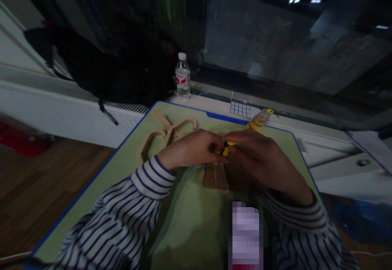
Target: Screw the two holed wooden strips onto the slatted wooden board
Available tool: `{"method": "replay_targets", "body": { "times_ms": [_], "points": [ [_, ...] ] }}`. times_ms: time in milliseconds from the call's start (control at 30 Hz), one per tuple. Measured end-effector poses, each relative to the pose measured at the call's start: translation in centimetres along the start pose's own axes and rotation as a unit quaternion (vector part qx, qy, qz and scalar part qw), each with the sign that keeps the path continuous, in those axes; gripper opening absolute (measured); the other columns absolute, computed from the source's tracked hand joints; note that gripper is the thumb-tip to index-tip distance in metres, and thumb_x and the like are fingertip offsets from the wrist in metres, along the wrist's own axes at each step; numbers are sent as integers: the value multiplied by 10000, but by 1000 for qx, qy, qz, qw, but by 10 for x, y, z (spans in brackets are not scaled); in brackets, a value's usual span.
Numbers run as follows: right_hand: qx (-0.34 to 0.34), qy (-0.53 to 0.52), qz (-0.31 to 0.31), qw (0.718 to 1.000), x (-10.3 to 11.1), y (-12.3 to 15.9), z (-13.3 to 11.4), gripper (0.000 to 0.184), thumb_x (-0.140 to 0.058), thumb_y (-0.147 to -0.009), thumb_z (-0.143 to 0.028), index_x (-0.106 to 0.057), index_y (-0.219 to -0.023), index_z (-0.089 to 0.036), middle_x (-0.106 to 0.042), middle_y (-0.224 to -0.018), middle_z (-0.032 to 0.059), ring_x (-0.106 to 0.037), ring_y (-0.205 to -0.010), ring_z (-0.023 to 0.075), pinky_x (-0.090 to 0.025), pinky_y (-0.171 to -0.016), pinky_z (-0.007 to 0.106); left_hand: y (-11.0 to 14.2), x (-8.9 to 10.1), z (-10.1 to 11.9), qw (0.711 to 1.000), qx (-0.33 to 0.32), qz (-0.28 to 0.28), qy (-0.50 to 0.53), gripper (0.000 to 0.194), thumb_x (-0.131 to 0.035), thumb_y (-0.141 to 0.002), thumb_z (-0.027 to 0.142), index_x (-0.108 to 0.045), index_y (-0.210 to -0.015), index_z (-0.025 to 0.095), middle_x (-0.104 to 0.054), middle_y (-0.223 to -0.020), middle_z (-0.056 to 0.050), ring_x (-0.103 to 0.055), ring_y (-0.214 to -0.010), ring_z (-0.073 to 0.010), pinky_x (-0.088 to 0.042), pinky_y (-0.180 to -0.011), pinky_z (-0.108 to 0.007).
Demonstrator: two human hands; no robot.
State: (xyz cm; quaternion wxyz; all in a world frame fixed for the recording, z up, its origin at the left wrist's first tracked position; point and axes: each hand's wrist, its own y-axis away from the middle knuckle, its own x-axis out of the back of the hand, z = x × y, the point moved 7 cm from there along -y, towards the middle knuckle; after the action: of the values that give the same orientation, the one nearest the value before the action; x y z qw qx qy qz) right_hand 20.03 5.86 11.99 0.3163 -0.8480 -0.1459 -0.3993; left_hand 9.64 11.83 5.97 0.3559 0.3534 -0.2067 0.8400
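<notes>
My left hand (197, 149) and my right hand (260, 151) meet above the middle of the table. Between their fingertips is a small yellow and black tool (226, 152), which looks like a short screwdriver. The right fingers pinch its yellow part, while the left fingers curl round the darker end; its tip is hidden. Just below the hands lie flat wooden pieces (216, 178), partly covered by them. Left of my left hand, a light wooden frame with curved hook-like arms (169, 136) rests on the table.
The pale green table (183, 229) has a blue edge. Behind it, a water bottle (183, 78) stands on the sill, near a blue-gridded card (240, 109). A clear packet with yellow parts (259, 120) lies at the back edge. A black bag (101, 70) rests at left.
</notes>
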Motion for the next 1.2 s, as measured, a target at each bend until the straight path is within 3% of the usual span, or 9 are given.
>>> {"method": "replay_targets", "body": {
  "times_ms": [467,667,833,1000,1200],
  "points": [
    [-26,14,14,999,-7,-2,4,180,-588,-892,-274,-633,-1063,-237,-715,-1028,30,-639,-953,182,-491,-840,360,5,-3,0,997,8,-54,53,153,-637,-773,300,-715,-779,169,-655,-658,20,-560,-584,-110,-404,-590,-223],
    [-30,28,14,999,-5,-3,3,154,-585,-892,-273,-631,-1033,-233,-711,-996,29,-639,-931,185,-490,-829,356,3,-1,0,999,15,-38,17,205,-658,-766,365,-723,-847,188,-670,-714,9,-579,-629,-123,-391,-583,-225],
    [-24,18,13,999,-3,-2,2,207,-593,-885,-263,-624,-1085,-219,-700,-1060,37,-623,-994,179,-484,-884,357,3,-2,-1,999,16,-43,-8,224,-652,-789,404,-714,-825,192,-672,-703,9,-569,-609,-122,-372,-564,-230],
    [-1,-23,-19,1000,-3,0,-3,340,-508,-913,-147,-573,-1226,-262,-669,-1181,26,-592,-1091,168,-470,-937,374,3,-1,-2,999,15,-42,19,185,-678,-767,364,-722,-828,195,-678,-707,11,-570,-603,-120,-387,-581,-229],
    [0,-7,-16,1000,-3,0,-3,291,-533,-914,-167,-608,-1181,-254,-687,-1150,19,-602,-1071,152,-471,-937,350,4,-3,-3,998,7,-49,32,160,-659,-779,329,-727,-824,191,-670,-673,19,-565,-583,-111,-380,-575,-231]
  ]
}}
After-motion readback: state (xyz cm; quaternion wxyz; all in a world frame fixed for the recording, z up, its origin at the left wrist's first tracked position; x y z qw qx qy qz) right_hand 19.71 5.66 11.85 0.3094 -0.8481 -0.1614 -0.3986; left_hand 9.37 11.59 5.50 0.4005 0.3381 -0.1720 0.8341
